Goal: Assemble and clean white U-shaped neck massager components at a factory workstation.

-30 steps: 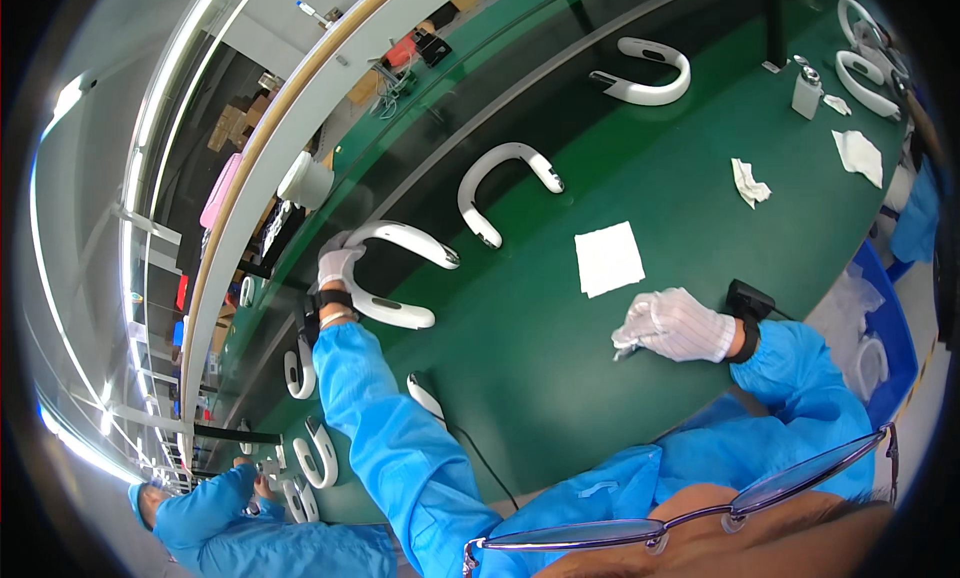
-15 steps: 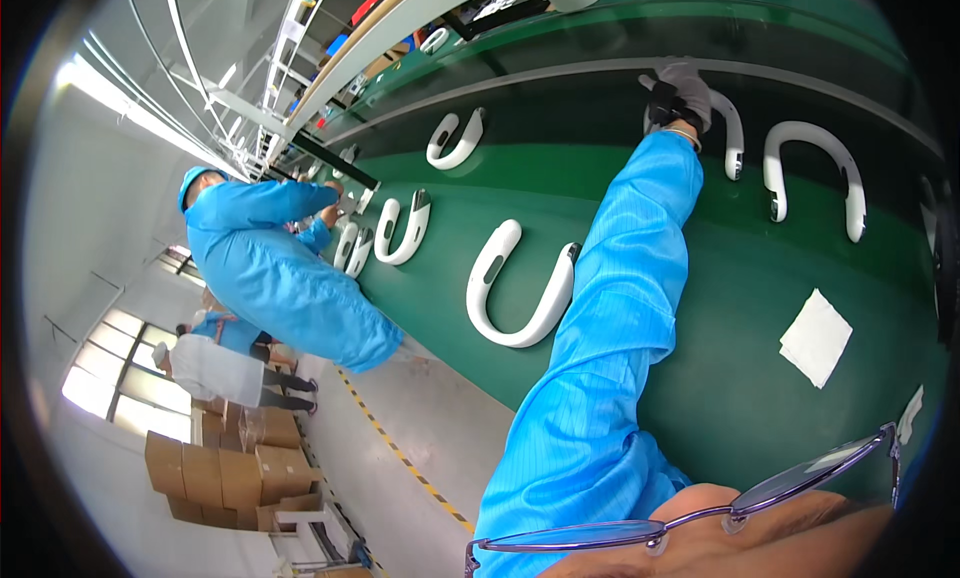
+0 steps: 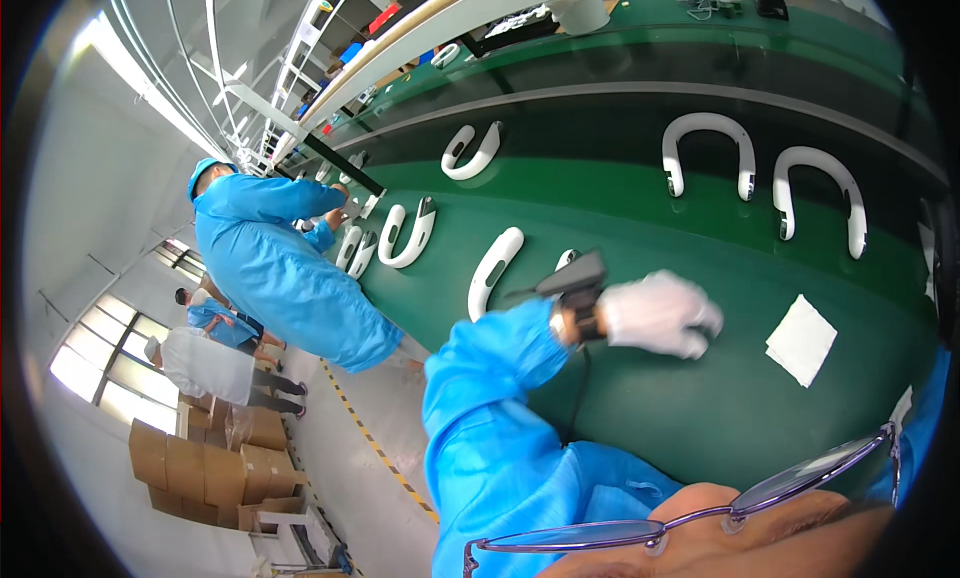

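My left hand (image 3: 660, 316), in a white glove, hovers over the green bench top with its fingers loosely bent and the thumb apart; nothing shows in it. A black device (image 3: 577, 278) with a strap and cable sits at its wrist. Behind that wrist lies a white U-shaped neckband (image 3: 495, 270), partly covered by my arm. Two more, a white neckband (image 3: 708, 124) and another neckband (image 3: 822, 158), lie farther off with their ends toward me. To the right of my hand is a folded white sheet (image 3: 802, 340). A blue sleeve (image 3: 928, 418) shows at the right edge; my right hand is out of view.
Several white neckbands (image 3: 470, 166) lie along the green bench (image 3: 640, 438) toward the left. A co-worker in blue (image 3: 285, 253) works at its left end. Cardboard boxes (image 3: 225, 473) are stacked on the floor. A shelf rail (image 3: 430, 33) runs above the bench's far side.
My left hand has come back toward me from the far neckband, leaving it lying on the dark strip. The view has shifted slightly.
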The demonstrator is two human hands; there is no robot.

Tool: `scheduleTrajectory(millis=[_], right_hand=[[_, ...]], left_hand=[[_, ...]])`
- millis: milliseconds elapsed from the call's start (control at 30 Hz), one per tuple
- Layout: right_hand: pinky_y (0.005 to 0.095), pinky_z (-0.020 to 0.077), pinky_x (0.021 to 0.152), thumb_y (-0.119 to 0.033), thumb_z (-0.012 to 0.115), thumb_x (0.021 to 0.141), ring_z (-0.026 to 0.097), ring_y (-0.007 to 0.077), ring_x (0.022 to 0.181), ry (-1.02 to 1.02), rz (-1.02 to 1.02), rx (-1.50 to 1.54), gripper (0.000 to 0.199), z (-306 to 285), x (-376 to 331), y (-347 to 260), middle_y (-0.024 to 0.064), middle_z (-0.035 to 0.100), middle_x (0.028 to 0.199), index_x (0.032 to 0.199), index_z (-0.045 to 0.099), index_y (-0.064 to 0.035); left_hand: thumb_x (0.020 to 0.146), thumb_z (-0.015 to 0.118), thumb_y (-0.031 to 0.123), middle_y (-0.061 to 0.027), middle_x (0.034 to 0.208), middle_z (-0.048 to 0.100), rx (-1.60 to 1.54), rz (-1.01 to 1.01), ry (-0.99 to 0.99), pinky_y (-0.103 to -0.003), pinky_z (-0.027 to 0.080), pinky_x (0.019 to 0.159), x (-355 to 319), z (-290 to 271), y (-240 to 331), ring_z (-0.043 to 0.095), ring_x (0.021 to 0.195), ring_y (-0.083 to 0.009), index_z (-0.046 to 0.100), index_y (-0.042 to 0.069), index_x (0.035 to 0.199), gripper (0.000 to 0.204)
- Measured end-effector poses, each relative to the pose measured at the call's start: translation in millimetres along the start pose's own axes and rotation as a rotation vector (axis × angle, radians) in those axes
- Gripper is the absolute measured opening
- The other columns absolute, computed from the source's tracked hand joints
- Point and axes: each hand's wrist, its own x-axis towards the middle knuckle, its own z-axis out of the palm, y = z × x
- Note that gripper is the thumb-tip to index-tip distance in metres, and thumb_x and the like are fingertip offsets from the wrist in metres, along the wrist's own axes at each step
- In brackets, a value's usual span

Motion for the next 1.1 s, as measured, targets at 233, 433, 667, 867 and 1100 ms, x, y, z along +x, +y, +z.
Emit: scheduleTrajectory(millis=[233,433,667,867,1100], right_hand=[[0.0322,0.0485,0.074,-0.017,0.06,0.09,0.061,0.0235,0.077,0.754,0.178,0.754,0.016,-86,-44,-15,0.0061,0.067,0.086,0.088,0.069,-0.0036],[0.0267,0.0515,0.066,-0.008,0.067,0.085,0.064,0.0126,0.074,0.571,-0.051,1.57,0.023,-279,-173,-171,0.0036,0.064,0.084,0.106,0.072,0.0009],[0.0338,0.0545,0.076,0.003,0.072,0.075,0.068,0.0229,0.086,0.837,-0.761,1.563,0.021,-343,-282,-364,0.0106,0.069,0.091,0.094,0.076,-0.0055],[0.0381,0.0523,0.081,-0.013,0.077,0.075,0.065,0.0298,0.095,0.846,-0.776,1.498,0.021,-325,-299,-446,0.0133,0.067,0.107,0.096,0.075,-0.0092],[0.0363,0.0545,0.074,-0.004,0.073,0.069,0.067,0.0267,0.087,1.358,-0.464,1.024,0.028,-347,-328,-490,0.0094,0.069,0.097,0.096,0.071,-0.0108]], left_hand=[[0.089,0.067,0.02,-0.0141,0.101,0.072,-0.354,-0.151,0.039,-0.036,0.056,0.085,-70,59,6,0.071,0.094,-0.0272,0.063,0.005,0.121,0.036],[0.092,0.065,0.013,-0.0145,0.114,0.069,-0.667,-0.246,0.257,-0.036,0.054,0.095,-60,82,24,0.067,0.106,-0.0225,0.052,0.002,0.136,0.046],[0.098,0.056,0.048,-0.026,0.149,0.038,-1.6,0.309,0.597,-0.049,0.034,0.115,-5,81,58,0.041,0.138,-0.0377,0.018,0.005,0.155,0.081],[0.096,0.051,0.061,-0.0212,0.129,0.055,-1.88,0.498,0.723,-0.056,0.042,0.108,-30,88,77,0.052,0.126,-0.0392,0.026,0.019,0.151,0.073],[0.094,0.053,0.064,-0.0126,0.103,0.058,-1.927,0.473,0.793,-0.049,0.05,0.095,-64,103,64,0.059,0.101,-0.0301,0.035,0.013,0.145,0.074]])
